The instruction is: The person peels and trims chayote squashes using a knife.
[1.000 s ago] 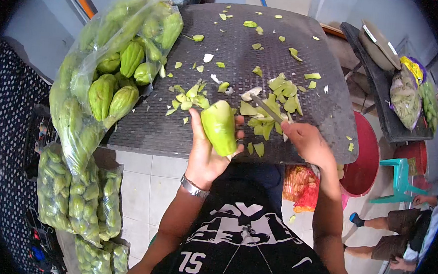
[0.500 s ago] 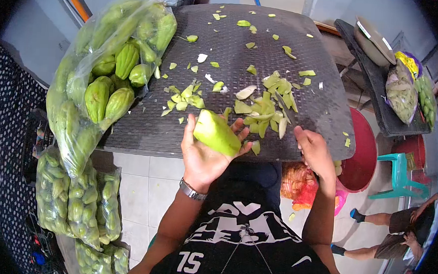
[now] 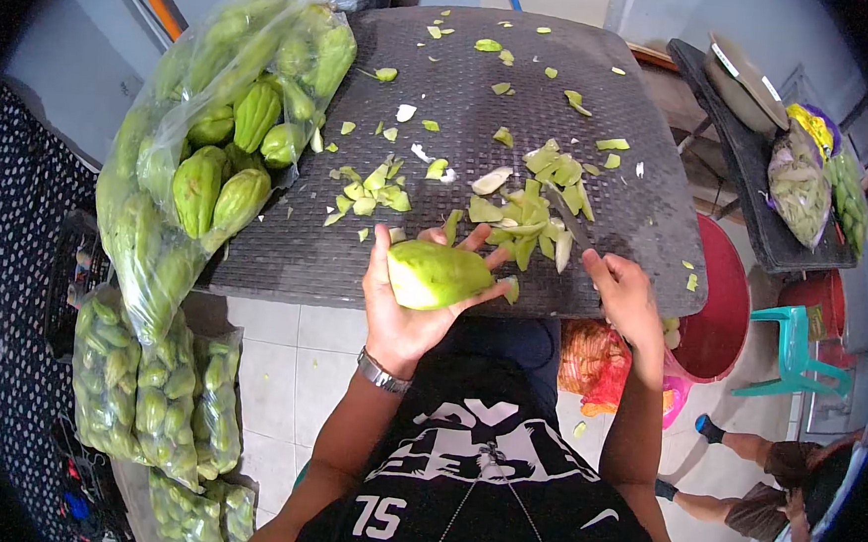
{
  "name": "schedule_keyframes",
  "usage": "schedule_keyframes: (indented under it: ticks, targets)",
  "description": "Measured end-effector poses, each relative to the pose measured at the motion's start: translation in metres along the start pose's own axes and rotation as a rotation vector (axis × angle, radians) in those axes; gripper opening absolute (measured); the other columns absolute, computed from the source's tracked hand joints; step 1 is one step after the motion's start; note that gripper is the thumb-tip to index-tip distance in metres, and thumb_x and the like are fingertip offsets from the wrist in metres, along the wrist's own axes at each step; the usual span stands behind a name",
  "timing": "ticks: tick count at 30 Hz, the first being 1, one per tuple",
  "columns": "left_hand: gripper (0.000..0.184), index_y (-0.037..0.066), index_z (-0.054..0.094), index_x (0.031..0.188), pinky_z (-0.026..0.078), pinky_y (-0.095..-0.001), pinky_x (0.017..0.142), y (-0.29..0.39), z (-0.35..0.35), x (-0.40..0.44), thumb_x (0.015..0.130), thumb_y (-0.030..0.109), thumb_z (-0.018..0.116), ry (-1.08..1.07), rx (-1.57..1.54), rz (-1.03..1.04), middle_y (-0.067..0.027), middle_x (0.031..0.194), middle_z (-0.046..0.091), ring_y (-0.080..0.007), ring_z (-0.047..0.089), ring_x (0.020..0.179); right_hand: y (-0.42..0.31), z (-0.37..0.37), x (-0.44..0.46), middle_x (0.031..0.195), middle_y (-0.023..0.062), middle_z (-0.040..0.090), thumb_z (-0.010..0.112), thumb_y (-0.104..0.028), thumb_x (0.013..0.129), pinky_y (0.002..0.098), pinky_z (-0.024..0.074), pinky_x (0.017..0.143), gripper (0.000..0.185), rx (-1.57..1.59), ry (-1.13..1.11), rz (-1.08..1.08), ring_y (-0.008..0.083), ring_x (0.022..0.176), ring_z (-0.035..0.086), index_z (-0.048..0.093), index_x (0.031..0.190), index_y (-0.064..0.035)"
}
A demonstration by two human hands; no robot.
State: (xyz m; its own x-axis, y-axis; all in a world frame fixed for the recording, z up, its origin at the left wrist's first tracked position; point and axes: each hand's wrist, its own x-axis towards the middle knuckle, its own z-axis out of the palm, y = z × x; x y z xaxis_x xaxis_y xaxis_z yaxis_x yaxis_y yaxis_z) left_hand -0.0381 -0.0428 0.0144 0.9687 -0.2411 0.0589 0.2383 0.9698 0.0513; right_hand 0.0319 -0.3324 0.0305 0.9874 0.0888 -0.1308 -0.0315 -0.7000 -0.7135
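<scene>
A peeled, pale green chayote (image 3: 438,275) rests in my left hand (image 3: 413,319), palm up with the fingers curled round it. My right hand (image 3: 623,295) is closed round the handle of a knife (image 3: 569,216), whose blade points up and to the left over the peelings. Beneath the blade lies a heap of green peelings (image 3: 528,223) on the dark woven-pattern table (image 3: 444,103). A smaller cluster of peel pieces (image 3: 371,192) is just beyond my left hand. The knife and chayote are apart.
An open plastic bag of unpeeled chayotes (image 3: 233,149) covers the table's left side. More filled bags (image 3: 153,393) stand below it. At right are a red tub (image 3: 720,308), a teal stool (image 3: 792,353), a side table (image 3: 728,180) with a basin (image 3: 746,83), and a seated person's legs (image 3: 739,478).
The chayote has turned in my left hand, from slanting down to the right to lying nearly level. My right hand and the knife have hardly moved.
</scene>
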Motion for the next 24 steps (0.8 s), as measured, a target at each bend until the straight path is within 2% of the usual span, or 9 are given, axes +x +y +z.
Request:
schedule_keyframes:
  ticks: [4, 7, 10, 13, 16, 19, 22, 23, 24]
  targets:
    - [0.084, -0.002, 0.055, 0.137, 0.023, -0.0727, 0.12, 0.0, 0.008, -0.001, 0.097, 0.071, 0.048, 0.121, -0.077, -0.012, -0.0387, 0.159, 0.028, -0.0589, 0.02, 0.15, 0.008, 0.001, 0.002, 0.056, 0.0073, 0.048, 0.063, -0.057, 0.1, 0.0378, 0.0396, 0.054, 0.067, 0.138, -0.021, 0.051, 0.0146, 0.054, 0.045, 0.053, 0.068, 0.0015]
    - [0.1, -0.015, 0.042, 0.142, 0.035, -0.0686, 0.117, 0.003, 0.016, -0.002, 0.096, 0.074, 0.047, 0.233, -0.207, -0.095, -0.0446, 0.156, 0.026, -0.0607, 0.024, 0.148, 0.005, 0.0, 0.0, 0.057, 0.001, 0.048, 0.061, -0.06, 0.1, 0.0327, 0.0368, 0.045, 0.066, 0.265, -0.065, 0.121, 0.0107, 0.046, 0.044, 0.051, 0.067, -0.0037]
    - [0.111, -0.02, 0.031, 0.146, 0.048, -0.0654, 0.109, 0.006, 0.001, -0.004, 0.094, 0.077, 0.047, 0.043, -0.305, -0.221, -0.0465, 0.154, 0.027, -0.062, 0.03, 0.144, 0.003, -0.002, -0.001, 0.058, -0.0018, 0.047, 0.06, -0.063, 0.1, 0.0281, 0.0329, 0.038, 0.064, 0.368, -0.09, 0.197, 0.0082, 0.04, 0.043, 0.051, 0.069, -0.0077]
    - [0.112, -0.02, 0.032, 0.146, 0.059, -0.0603, 0.097, 0.008, -0.006, -0.007, 0.094, 0.078, 0.046, 0.043, -0.233, -0.273, -0.0471, 0.152, 0.028, -0.0637, 0.035, 0.14, 0.013, -0.002, 0.004, 0.058, -0.0022, 0.044, 0.06, -0.066, 0.098, 0.027, 0.0323, 0.035, 0.065, 0.475, -0.135, 0.197, 0.0084, 0.038, 0.044, 0.051, 0.07, -0.0082]
    - [0.111, -0.02, 0.039, 0.142, 0.066, -0.0547, 0.082, 0.007, 0.001, -0.005, 0.093, 0.079, 0.045, 0.038, -0.173, -0.287, -0.0475, 0.144, 0.041, -0.0632, 0.054, 0.124, 0.013, -0.003, 0.004, 0.058, -0.0019, 0.044, 0.06, -0.068, 0.097, 0.0271, 0.0321, 0.035, 0.066, 0.505, -0.14, 0.19, 0.0085, 0.038, 0.043, 0.05, 0.07, -0.0086]
    - [0.107, -0.019, 0.05, 0.134, 0.068, -0.0443, 0.064, 0.015, -0.003, -0.008, 0.093, 0.08, 0.045, 0.103, -0.002, -0.294, -0.0461, 0.129, 0.055, -0.053, 0.073, 0.092, 0.015, -0.002, 0.005, 0.058, -0.0021, 0.045, 0.06, -0.069, 0.097, 0.0268, 0.0325, 0.036, 0.067, 0.483, -0.136, 0.183, 0.0081, 0.039, 0.043, 0.049, 0.069, -0.0089]
    - [0.095, -0.011, 0.064, 0.118, 0.062, -0.0354, 0.045, 0.017, -0.003, -0.004, 0.093, 0.079, 0.046, 0.275, 0.136, -0.233, -0.0338, 0.102, 0.072, -0.0421, 0.075, 0.067, 0.013, -0.001, 0.002, 0.058, -0.0028, 0.045, 0.061, -0.069, 0.096, 0.0266, 0.0328, 0.036, 0.066, 0.489, -0.128, 0.179, 0.0076, 0.04, 0.044, 0.049, 0.069, -0.009]
    - [0.099, -0.013, 0.06, 0.123, 0.065, -0.0331, 0.049, 0.018, 0.003, -0.001, 0.093, 0.08, 0.046, 0.311, 0.187, -0.241, -0.044, 0.117, 0.062, -0.0354, 0.076, 0.066, 0.012, -0.001, 0.001, 0.058, -0.0036, 0.045, 0.062, -0.068, 0.096, 0.0263, 0.0326, 0.037, 0.066, 0.505, -0.114, 0.186, 0.0071, 0.041, 0.043, 0.05, 0.069, -0.0093]
    - [0.096, -0.013, 0.06, 0.122, 0.063, -0.0328, 0.046, 0.016, 0.015, 0.005, 0.094, 0.078, 0.046, 0.361, 0.201, -0.205, -0.0439, 0.117, 0.063, -0.0355, 0.076, 0.065, 0.009, -0.003, -0.001, 0.058, -0.0037, 0.045, 0.063, -0.068, 0.096, 0.0264, 0.0323, 0.037, 0.065, 0.505, -0.097, 0.186, 0.0069, 0.041, 0.043, 0.05, 0.069, -0.0094]
